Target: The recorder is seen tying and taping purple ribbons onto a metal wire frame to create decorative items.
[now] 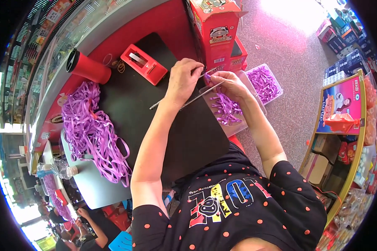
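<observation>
Above the black tabletop (197,142), my left hand (182,81) is closed with its fingertips pinched, close to a thin grey rod (156,104) that passes beneath my wrist. My right hand (231,85) pinches a short piece of purple ribbon (207,78) between thumb and fingers. A second thin grey rod (202,95) slants from under my left wrist to my right fingers. Below my right hand, a clear plastic tray (237,127) holds short purple ribbon pieces (227,109). What exactly lies inside my left fingertips is hidden.
A heap of long purple ribbon (86,129) lies at the table's left. Behind it are a red tumbler (90,69) and a red tape dispenser (144,65). Red boxes (218,37) stand ahead; another tub (280,90) of ribbon sits right. Another person's arm (95,228) shows lower left.
</observation>
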`<state>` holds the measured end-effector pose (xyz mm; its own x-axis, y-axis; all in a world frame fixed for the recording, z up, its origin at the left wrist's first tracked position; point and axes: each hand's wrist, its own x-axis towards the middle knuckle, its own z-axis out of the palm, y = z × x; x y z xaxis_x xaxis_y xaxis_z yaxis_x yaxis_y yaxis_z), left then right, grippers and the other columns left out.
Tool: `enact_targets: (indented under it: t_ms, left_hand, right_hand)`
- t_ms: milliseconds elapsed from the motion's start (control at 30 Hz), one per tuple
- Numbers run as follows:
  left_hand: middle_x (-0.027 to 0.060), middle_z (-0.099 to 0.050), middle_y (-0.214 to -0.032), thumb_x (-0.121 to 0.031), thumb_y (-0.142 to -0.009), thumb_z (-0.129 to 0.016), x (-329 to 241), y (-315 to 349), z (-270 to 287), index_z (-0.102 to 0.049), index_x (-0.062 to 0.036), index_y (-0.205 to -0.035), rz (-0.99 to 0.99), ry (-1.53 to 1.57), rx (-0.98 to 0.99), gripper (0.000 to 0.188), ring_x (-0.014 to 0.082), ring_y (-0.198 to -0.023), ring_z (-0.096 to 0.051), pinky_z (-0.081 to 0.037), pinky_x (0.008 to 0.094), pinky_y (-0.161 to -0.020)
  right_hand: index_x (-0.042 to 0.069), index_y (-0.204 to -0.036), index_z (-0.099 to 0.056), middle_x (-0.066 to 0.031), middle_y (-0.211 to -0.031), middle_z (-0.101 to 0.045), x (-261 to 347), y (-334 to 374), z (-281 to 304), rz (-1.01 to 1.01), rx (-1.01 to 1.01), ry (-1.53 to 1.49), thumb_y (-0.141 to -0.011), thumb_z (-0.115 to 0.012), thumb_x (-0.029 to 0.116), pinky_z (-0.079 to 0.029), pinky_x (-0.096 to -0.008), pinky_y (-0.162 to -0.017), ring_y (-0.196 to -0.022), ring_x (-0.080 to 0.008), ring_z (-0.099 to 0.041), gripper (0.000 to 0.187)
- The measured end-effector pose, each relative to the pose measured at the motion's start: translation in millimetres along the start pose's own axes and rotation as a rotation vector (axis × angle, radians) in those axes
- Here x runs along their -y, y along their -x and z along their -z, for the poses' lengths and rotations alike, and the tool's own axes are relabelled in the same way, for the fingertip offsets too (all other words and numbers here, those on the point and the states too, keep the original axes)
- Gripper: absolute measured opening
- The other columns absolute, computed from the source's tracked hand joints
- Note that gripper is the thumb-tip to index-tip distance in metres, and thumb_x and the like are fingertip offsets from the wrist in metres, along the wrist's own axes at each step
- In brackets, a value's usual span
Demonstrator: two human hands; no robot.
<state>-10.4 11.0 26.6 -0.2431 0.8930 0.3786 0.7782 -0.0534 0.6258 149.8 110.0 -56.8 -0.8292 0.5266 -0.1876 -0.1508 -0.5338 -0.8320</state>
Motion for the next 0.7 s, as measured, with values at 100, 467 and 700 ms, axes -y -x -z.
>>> enact_targets:
  t_ms: [100, 467, 700]
  left_hand:
    - [0.0113, -0.065, -0.096, -0.015, -0.083, -0.065, 1, 5, -4, -0.07, -0.0032, -0.091, 0.043, 0.004, 0.014, 0.015, 0.0273, -0.096, -0.059, -0.046, 0.0349, -0.084]
    - [0.0089, -0.066, -0.102, -0.016, -0.081, -0.067, 10, 11, -8, -0.072, -0.0038, -0.087, 0.051, -0.018, 0.013, 0.015, 0.027, -0.103, -0.055, -0.043, 0.0371, -0.09]
    - [0.008, -0.066, -0.1, -0.018, -0.08, -0.068, 12, 14, -9, -0.072, -0.0039, -0.086, 0.009, -0.048, -0.014, 0.016, 0.0277, -0.101, -0.056, -0.043, 0.038, -0.089]
  right_hand:
    - [0.001, -0.095, -0.064, -0.0063, -0.086, -0.066, 0, -1, -1, -0.039, 0.002, -0.017, -0.089, -0.065, 0.018, -0.053, -0.0253, -0.068, -0.073, -0.0127, -0.064, 0.019]
    - [0.001, -0.101, -0.065, 0.0032, -0.076, -0.059, -1, -2, 4, 0.06, -0.028, 0.319, -0.09, -0.063, 0.024, -0.039, -0.0181, -0.052, -0.063, -0.0033, -0.052, 0.026]
    - [0.003, -0.108, -0.064, 0.0012, -0.084, -0.06, 5, -16, -7, 0.118, 0.027, 0.472, -0.087, -0.063, 0.016, -0.046, -0.0221, -0.066, -0.076, -0.005, -0.055, 0.024]
